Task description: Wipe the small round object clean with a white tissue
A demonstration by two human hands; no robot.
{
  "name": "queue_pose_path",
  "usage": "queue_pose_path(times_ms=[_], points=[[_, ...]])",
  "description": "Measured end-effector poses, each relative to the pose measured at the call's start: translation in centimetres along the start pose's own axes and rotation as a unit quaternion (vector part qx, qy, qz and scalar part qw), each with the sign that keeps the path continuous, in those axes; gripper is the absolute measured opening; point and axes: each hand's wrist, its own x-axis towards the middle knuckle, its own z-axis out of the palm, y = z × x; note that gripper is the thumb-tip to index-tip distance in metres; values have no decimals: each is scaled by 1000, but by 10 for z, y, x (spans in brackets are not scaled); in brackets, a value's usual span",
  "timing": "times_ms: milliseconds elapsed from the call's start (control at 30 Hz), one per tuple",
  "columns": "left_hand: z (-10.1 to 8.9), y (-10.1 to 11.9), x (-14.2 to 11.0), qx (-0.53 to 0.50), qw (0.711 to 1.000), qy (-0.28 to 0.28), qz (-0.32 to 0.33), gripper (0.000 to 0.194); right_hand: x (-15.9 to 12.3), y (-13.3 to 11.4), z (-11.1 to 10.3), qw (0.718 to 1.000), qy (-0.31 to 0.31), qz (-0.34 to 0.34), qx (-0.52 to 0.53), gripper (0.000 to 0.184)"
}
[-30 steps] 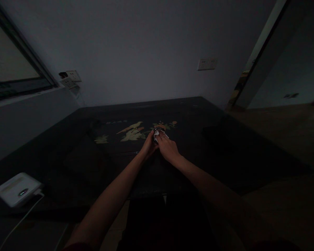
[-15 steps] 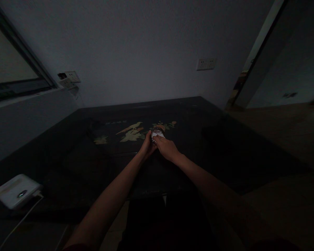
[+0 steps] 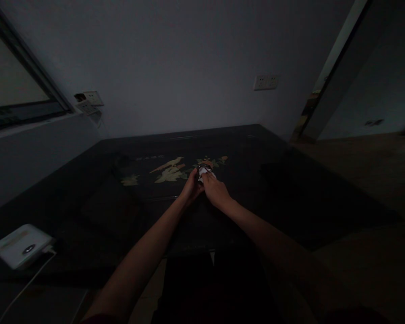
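Observation:
My left hand (image 3: 189, 188) is curled around the left side of a small, shiny, dark-rimmed round object (image 3: 200, 168); in this dim light its exact kind cannot be made out. A crumpled white tissue or cloth (image 3: 204, 170) lies against the object, pinched under the fingers of my right hand (image 3: 216, 190). Both hands meet over the middle of the dark table (image 3: 222, 225), and they hide most of the object's lower part.
Inlaid bird and flower pictures (image 3: 170, 173) decorate the tabletop. At the left front sits a white box-shaped device (image 3: 23, 245) with a white cable (image 3: 30, 282). Behind the table rises a wall with sockets (image 3: 266, 82); a doorway is at the right.
My right hand has shifted slightly to the right with the white tissue or cloth, across the shiny object. My left hand keeps its hold, moving only a little.

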Motion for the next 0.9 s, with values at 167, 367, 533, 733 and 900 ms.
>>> queue_pose_path(times_ms=[167,367,533,733,900], points=[[3,-1,-2,1,1000,-9,23,38,-1,-7,0,999,-5,25,-30,44],[6,1,-6,12,1000,-6,28,37,-3,-10,-2,999,-1,20,-45,44],[4,0,-5,14,999,15,33,33,-4,-12,-8,998,-14,25,-51,43],[-4,-3,1,12,999,10,46,35,-4,-13,-12,998,-41,31,-34,41],[-1,-2,-1,10,999,14,36,37,-5,-11,-11,999,-38,30,-24,40]])
